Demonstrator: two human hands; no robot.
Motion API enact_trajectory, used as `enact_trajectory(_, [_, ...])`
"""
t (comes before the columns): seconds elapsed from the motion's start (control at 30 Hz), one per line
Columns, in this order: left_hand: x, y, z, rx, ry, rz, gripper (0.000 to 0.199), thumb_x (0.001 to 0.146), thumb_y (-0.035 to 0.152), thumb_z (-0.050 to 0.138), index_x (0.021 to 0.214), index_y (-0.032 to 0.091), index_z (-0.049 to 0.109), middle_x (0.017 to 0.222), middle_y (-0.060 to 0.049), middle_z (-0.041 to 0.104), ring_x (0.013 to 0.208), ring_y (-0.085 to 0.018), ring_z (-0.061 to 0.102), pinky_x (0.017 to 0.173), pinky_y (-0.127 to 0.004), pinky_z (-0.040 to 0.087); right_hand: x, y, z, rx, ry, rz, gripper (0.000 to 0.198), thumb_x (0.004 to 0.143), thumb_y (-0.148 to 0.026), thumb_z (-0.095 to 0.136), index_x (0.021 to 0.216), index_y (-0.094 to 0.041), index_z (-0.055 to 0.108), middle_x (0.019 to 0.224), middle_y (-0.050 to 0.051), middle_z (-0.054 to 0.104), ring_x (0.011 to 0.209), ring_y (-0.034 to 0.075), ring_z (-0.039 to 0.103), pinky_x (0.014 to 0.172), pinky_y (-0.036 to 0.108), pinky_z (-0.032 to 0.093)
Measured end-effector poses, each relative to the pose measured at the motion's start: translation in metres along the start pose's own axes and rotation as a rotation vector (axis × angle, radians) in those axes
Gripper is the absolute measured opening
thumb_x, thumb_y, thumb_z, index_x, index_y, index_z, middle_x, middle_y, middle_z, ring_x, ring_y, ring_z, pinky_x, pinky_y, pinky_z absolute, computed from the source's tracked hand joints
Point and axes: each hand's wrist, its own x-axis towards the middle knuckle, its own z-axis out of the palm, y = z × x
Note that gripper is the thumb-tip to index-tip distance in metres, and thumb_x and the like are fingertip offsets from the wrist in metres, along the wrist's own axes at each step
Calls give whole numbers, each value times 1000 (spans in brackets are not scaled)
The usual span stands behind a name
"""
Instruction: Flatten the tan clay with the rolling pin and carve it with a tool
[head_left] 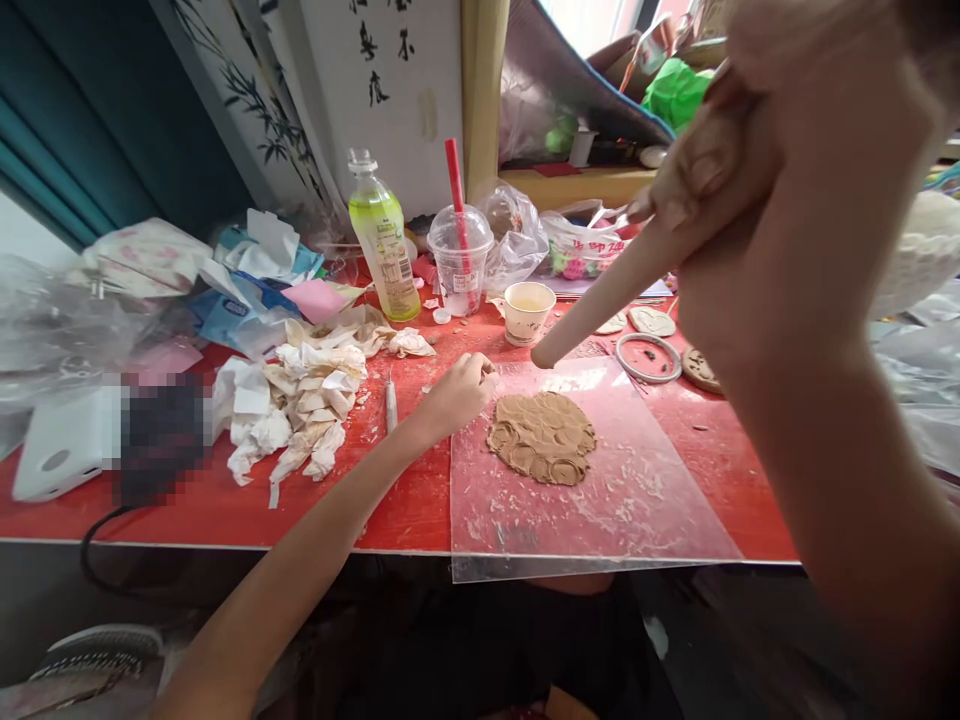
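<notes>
Brown clay slab [541, 438], one; rod [611, 298], one

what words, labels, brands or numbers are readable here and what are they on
"不", "痕": on the white panel; its other characters are cut off or unclear.
Red characters on the plastic bag: too blurred to read surely.
Print on the drink bottle, lidded cup and paper cup: too small.
Lettering on the blue packet: blurred.

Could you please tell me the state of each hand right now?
Left hand: curled at a corner of the sheet; whether it holds anything cannot be told.
Right hand: closed, holding the rod.
</notes>
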Motion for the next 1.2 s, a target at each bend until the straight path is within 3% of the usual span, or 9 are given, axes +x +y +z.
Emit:
enact_trajectory(0.1, [0, 1, 0, 3, 2, -10, 17, 89, 27, 35, 88, 20, 50, 97, -6, 56, 92, -19, 54, 82, -32, 42, -28, 21, 2, -43, -133, 124, 25, 80, -20, 59, 58, -23, 47, 52, -3, 46, 49, 11, 48, 50, 28, 42])
enact_trajectory(0.23, [0, 3, -1, 14, 8, -17, 16, 89, 26, 35, 86, 19, 50, 96, -7, 56, 92, -20, 54, 81, -33, 42, -50, 49, 3, -114, -387, 330, 23, 76, -30, 66, 62, -21, 51, 52, -4, 48, 48, 10, 48, 47, 27, 42])
enact_trajectory(0.5, [-1, 2, -1, 3, -6, -14, 14, 89, 26, 38, 88, 20, 50, 98, -7, 57, 94, -20, 55, 84, -32, 42, -16, -2, 17, -42, -151, -44, 26, 80, -23, 63, 60, -23, 47, 55, -3, 46, 48, 11, 45, 49, 28, 44])
enact_trajectory(0.57, [-1, 3, -1, 1, -6, -18, 14, 89, 26, 37, 87, 20, 50, 98, -7, 57, 93, -20, 55, 82, -33, 42, -27, 10, 16, -7, -195, 28, 25, 80, -22, 63, 60, -24, 47, 53, -4, 47, 48, 11, 47, 48, 27, 43])
enact_trajectory(0.67, [-1, 4, -1, 3, 3, -22, 16, 89, 24, 35, 87, 19, 50, 97, -8, 57, 94, -21, 54, 83, -33, 43, -49, 42, 11, -10, -356, 269, 26, 79, -25, 64, 58, -22, 48, 49, -5, 46, 46, 10, 47, 45, 26, 41])
enact_trajectory(0.73, [0, 4, -1, 5, 5, -21, 16, 89, 24, 35, 86, 19, 49, 97, -8, 57, 95, -20, 54, 84, -32, 42, -52, 53, 10, -23, -347, 322, 29, 79, -28, 64, 56, -21, 47, 50, -4, 45, 45, 9, 45, 46, 27, 41])
enact_trajectory(1.0, [-2, 3, -2, 3, -11, -35, 14, 89, 25, 36, 86, 20, 49, 97, -6, 57, 92, -20, 55, 81, -31, 42, -23, 16, 19, 32, -72, -47, 29, 81, -21, 60, 59, -23, 41, 48, -6, 36, 42, 9, 38, 42, 25, 38])
enact_trajectory(1.13, [0, 2, 0, 5, -3, -40, 15, 89, 26, 35, 85, 20, 49, 96, -7, 57, 91, -21, 55, 79, -33, 43, -51, 42, 16, -47, -247, 254, 32, 78, -34, 64, 58, -22, 43, 48, -6, 43, 44, 9, 44, 44, 25, 39])
enact_trajectory(1.2, [1, 2, 0, 10, 3, -39, 14, 88, 26, 36, 84, 19, 48, 95, -8, 57, 91, -21, 55, 80, -34, 43, -54, 49, 17, -38, -216, 309, 32, 79, -35, 62, 57, -23, 42, 46, -6, 40, 41, 9, 41, 42, 26, 37])
